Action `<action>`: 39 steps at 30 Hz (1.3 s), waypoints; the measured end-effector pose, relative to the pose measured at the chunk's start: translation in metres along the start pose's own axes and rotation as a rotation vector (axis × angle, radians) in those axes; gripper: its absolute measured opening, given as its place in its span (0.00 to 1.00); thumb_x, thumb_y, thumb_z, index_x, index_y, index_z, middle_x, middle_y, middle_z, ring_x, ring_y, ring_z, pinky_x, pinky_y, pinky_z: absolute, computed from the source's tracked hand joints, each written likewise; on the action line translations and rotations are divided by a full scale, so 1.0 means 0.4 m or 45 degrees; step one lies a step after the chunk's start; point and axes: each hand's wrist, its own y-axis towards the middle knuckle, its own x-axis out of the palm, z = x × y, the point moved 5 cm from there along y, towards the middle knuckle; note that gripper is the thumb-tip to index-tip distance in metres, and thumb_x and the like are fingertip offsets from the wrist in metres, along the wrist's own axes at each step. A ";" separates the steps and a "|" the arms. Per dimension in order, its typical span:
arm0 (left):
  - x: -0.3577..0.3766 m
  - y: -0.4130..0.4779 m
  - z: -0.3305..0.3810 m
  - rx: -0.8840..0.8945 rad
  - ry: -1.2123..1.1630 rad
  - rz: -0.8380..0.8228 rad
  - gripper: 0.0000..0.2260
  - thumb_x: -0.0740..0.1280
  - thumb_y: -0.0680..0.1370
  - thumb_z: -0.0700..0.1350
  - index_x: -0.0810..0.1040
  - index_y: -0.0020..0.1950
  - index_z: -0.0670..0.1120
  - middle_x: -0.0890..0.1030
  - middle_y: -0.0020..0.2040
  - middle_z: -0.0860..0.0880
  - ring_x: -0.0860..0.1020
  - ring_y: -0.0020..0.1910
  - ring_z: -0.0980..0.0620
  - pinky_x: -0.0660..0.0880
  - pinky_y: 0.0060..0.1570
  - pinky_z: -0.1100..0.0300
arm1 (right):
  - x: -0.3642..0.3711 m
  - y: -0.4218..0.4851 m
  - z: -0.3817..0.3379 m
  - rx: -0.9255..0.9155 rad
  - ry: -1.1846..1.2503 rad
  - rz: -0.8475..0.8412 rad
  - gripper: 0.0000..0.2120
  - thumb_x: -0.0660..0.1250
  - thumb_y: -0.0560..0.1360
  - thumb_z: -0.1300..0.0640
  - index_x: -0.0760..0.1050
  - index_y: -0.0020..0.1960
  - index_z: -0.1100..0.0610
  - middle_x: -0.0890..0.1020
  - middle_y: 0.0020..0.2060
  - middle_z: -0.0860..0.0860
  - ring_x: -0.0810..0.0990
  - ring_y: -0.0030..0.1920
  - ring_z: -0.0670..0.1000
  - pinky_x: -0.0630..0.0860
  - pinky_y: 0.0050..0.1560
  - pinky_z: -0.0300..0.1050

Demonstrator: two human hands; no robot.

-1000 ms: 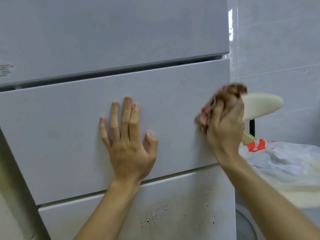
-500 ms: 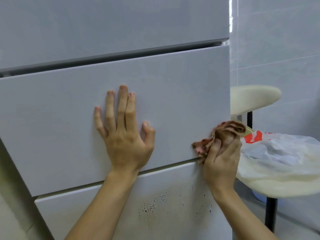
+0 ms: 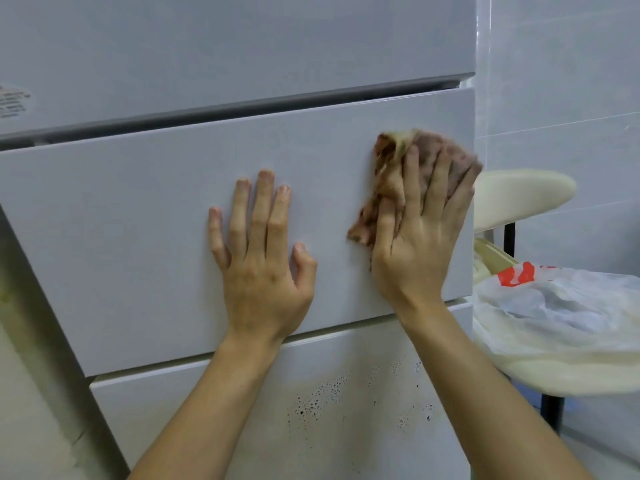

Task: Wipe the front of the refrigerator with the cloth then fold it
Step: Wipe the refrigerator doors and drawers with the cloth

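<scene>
On the refrigerator [image 3: 138,209] middle drawer front, the left hand [image 3: 263,268] lies flat, fingers spread; right hand [image 3: 419,237] beside it presses the crumpled cloth [image 3: 391,178], fingers splayed.

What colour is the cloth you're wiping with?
Mottled brown and pinkish with tan patches, bunched under the right hand; the cloth shows in the head view.

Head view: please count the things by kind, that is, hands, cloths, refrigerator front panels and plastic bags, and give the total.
Hands: 2, left hand and right hand
Cloths: 1, cloth
Refrigerator front panels: 3, upper, middle, lower
Plastic bags: 1, plastic bag
Total: 7
</scene>
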 end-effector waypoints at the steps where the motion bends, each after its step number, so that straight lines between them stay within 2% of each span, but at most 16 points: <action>1: 0.000 -0.001 -0.001 0.000 0.001 0.005 0.29 0.64 0.78 0.44 0.67 0.80 0.41 0.63 0.82 0.42 0.60 0.83 0.40 0.51 0.81 0.36 | 0.001 -0.045 0.005 -0.012 0.007 -0.029 0.27 0.50 0.87 0.50 0.58 0.83 0.58 0.54 0.83 0.63 0.46 0.82 0.71 0.45 0.82 0.68; 4: 0.004 -0.004 -0.001 0.004 0.008 0.015 0.29 0.64 0.78 0.44 0.68 0.80 0.41 0.64 0.82 0.42 0.60 0.83 0.40 0.53 0.80 0.35 | 0.014 -0.206 0.019 -0.044 -0.015 -0.130 0.28 0.48 0.87 0.49 0.53 0.83 0.62 0.51 0.83 0.62 0.47 0.83 0.68 0.47 0.82 0.66; 7: 0.009 -0.007 -0.002 0.005 0.023 0.028 0.29 0.64 0.79 0.44 0.68 0.80 0.41 0.64 0.82 0.42 0.61 0.83 0.41 0.54 0.80 0.34 | 0.015 -0.267 0.029 -0.041 0.023 -0.195 0.31 0.51 0.87 0.48 0.47 0.85 0.58 0.43 0.85 0.55 0.45 0.84 0.64 0.44 0.83 0.60; 10: 0.009 -0.008 0.001 0.000 0.016 0.037 0.28 0.63 0.79 0.44 0.68 0.80 0.41 0.64 0.82 0.43 0.61 0.83 0.41 0.54 0.80 0.35 | -0.001 -0.190 0.014 -0.019 0.095 -0.212 0.36 0.56 0.84 0.43 0.50 0.85 0.58 0.42 0.85 0.55 0.42 0.84 0.63 0.41 0.83 0.59; 15: 0.010 -0.007 0.001 -0.015 0.021 0.036 0.28 0.63 0.78 0.45 0.69 0.79 0.42 0.65 0.82 0.44 0.62 0.82 0.41 0.54 0.81 0.36 | -0.010 0.002 -0.017 -0.154 0.002 -0.154 0.40 0.60 0.80 0.31 0.59 0.83 0.55 0.51 0.83 0.66 0.44 0.82 0.72 0.44 0.82 0.67; 17: 0.010 -0.007 0.003 -0.020 0.020 0.033 0.28 0.63 0.78 0.45 0.70 0.79 0.42 0.66 0.81 0.44 0.62 0.82 0.41 0.54 0.80 0.36 | -0.005 0.039 -0.029 -0.170 -0.037 -0.125 0.37 0.60 0.82 0.33 0.61 0.83 0.54 0.53 0.82 0.67 0.46 0.81 0.74 0.45 0.82 0.68; 19: 0.013 -0.008 0.005 -0.028 0.023 0.022 0.27 0.63 0.78 0.45 0.70 0.79 0.42 0.66 0.81 0.44 0.62 0.82 0.41 0.55 0.80 0.35 | -0.003 0.041 -0.037 -0.187 -0.028 -0.075 0.30 0.60 0.86 0.41 0.63 0.82 0.55 0.56 0.81 0.67 0.49 0.81 0.75 0.48 0.81 0.70; 22: 0.011 -0.009 0.004 -0.047 -0.019 -0.036 0.27 0.63 0.79 0.44 0.70 0.79 0.41 0.66 0.81 0.43 0.61 0.82 0.41 0.53 0.81 0.36 | -0.012 -0.007 -0.040 -0.153 0.154 -0.100 0.24 0.58 0.87 0.51 0.65 0.81 0.57 0.59 0.82 0.62 0.50 0.82 0.69 0.52 0.81 0.69; 25: -0.017 -0.019 0.018 -0.013 -0.277 -0.145 0.25 0.59 0.81 0.47 0.72 0.78 0.42 0.66 0.81 0.42 0.59 0.83 0.42 0.51 0.82 0.39 | -0.038 -0.084 -0.072 -0.114 0.366 -0.242 0.24 0.58 0.86 0.55 0.64 0.81 0.59 0.60 0.83 0.57 0.49 0.84 0.60 0.52 0.83 0.61; 27: -0.048 -0.047 0.047 0.017 -0.561 -0.266 0.25 0.55 0.85 0.52 0.72 0.77 0.41 0.68 0.80 0.43 0.62 0.82 0.44 0.55 0.81 0.41 | -0.060 -0.136 -0.119 -0.170 0.437 -0.354 0.26 0.59 0.85 0.56 0.61 0.81 0.62 0.59 0.83 0.56 0.49 0.85 0.59 0.51 0.84 0.56; 29: -0.084 -0.077 0.071 -0.218 -0.970 -0.393 0.25 0.58 0.85 0.57 0.71 0.77 0.44 0.74 0.77 0.47 0.70 0.78 0.48 0.65 0.78 0.45 | -0.075 -0.186 -0.172 -0.236 0.445 -0.483 0.32 0.63 0.83 0.54 0.56 0.82 0.63 0.55 0.84 0.56 0.47 0.84 0.61 0.49 0.84 0.56; 31: -0.109 -0.104 0.069 -0.643 -1.375 -0.438 0.19 0.66 0.83 0.50 0.73 0.74 0.50 0.80 0.70 0.54 0.77 0.71 0.53 0.75 0.70 0.52 | -0.081 -0.227 -0.205 -0.265 0.442 -0.605 0.37 0.65 0.82 0.50 0.52 0.84 0.60 0.51 0.85 0.54 0.44 0.85 0.61 0.49 0.83 0.60; 33: -0.127 -0.116 0.047 -0.924 -1.527 -0.433 0.12 0.67 0.84 0.42 0.79 0.66 0.50 0.85 0.62 0.53 0.83 0.63 0.53 0.80 0.61 0.56 | -0.093 -0.252 -0.216 -0.264 0.505 -0.695 0.41 0.66 0.80 0.43 0.50 0.85 0.56 0.50 0.85 0.52 0.44 0.85 0.58 0.52 0.82 0.67; 35: -0.145 -0.127 0.001 -1.099 -1.528 -0.390 0.08 0.65 0.84 0.42 0.83 0.58 0.48 0.88 0.54 0.47 0.86 0.54 0.50 0.82 0.52 0.54 | -0.112 -0.262 -0.213 -0.108 0.681 -0.766 0.49 0.73 0.75 0.39 0.49 0.85 0.49 0.50 0.85 0.45 0.48 0.85 0.55 0.58 0.79 0.69; 37: -0.162 -0.137 -0.039 -1.203 -1.551 -0.358 0.09 0.65 0.82 0.45 0.85 0.54 0.48 0.87 0.51 0.43 0.86 0.52 0.45 0.83 0.53 0.48 | -0.125 -0.274 -0.196 0.241 0.920 -0.852 0.56 0.80 0.67 0.38 0.48 0.84 0.38 0.50 0.82 0.34 0.56 0.83 0.50 0.71 0.75 0.61; 39: -0.185 -0.146 -0.072 -1.294 -1.540 -0.320 0.08 0.67 0.80 0.49 0.86 0.52 0.50 0.86 0.52 0.38 0.85 0.51 0.44 0.81 0.54 0.43 | -0.135 -0.294 -0.199 0.462 1.070 -0.892 0.58 0.84 0.63 0.39 0.51 0.81 0.35 0.58 0.79 0.29 0.66 0.78 0.42 0.75 0.71 0.42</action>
